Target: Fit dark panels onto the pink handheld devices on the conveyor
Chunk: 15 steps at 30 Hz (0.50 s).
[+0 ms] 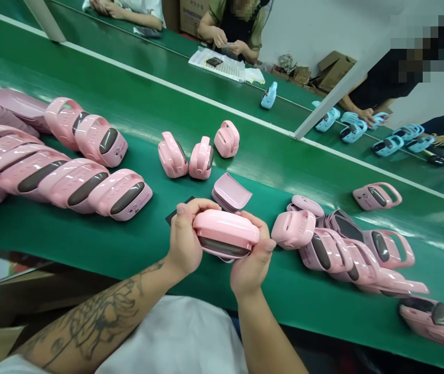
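Between both my hands is a pink plastic housing [225, 228] with a dark, glossy window along its near side. My left hand [186, 239] grips its left end, thumb up, fingers curled behind. On the right end, my right hand [255, 254] is closed round it in the same way. Just beyond lies a small stack of curved pink panels [229, 191]. A dark flat piece [177, 210] shows partly behind my left hand. Farther off stand three handled pink housings, one of them this upright housing [227, 139]. The underside of the held housing is hidden.
Rows of pink housings [120, 195] fill the left of the green table [139, 254], near stacked pink panels [19, 106]. More pink housings [325, 249] lie on the right. Across a white-edged divider, co-workers sit by blue housings [354, 127]. A slanted post [334, 88] rises from the divider.
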### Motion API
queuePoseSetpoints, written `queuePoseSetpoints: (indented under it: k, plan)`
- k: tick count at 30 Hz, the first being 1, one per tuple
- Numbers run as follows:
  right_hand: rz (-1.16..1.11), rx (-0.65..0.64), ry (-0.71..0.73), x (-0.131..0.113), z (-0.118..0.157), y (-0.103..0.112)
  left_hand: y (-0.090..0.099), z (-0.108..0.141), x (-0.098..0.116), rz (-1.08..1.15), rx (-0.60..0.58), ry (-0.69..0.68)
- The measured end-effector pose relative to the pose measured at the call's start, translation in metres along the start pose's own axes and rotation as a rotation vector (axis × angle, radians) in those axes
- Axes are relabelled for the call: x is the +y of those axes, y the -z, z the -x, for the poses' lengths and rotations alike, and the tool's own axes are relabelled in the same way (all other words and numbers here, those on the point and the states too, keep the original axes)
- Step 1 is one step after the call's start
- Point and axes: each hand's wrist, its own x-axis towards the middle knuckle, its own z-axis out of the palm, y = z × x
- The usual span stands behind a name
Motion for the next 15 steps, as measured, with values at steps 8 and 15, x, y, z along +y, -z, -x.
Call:
queuePoseSetpoints:
  k: [8,15]
  plan:
    - [-0.009,-0.021,0.266,-0.005,-0.006,-0.001,-0.011,-0.012,0.011,0.121,-0.031,-0.054]
    - [0.079,-0.027,0.186,-0.02,-0.032,-0.005,-0.022,-0.019,0.019,0.176,-0.007,-0.168]
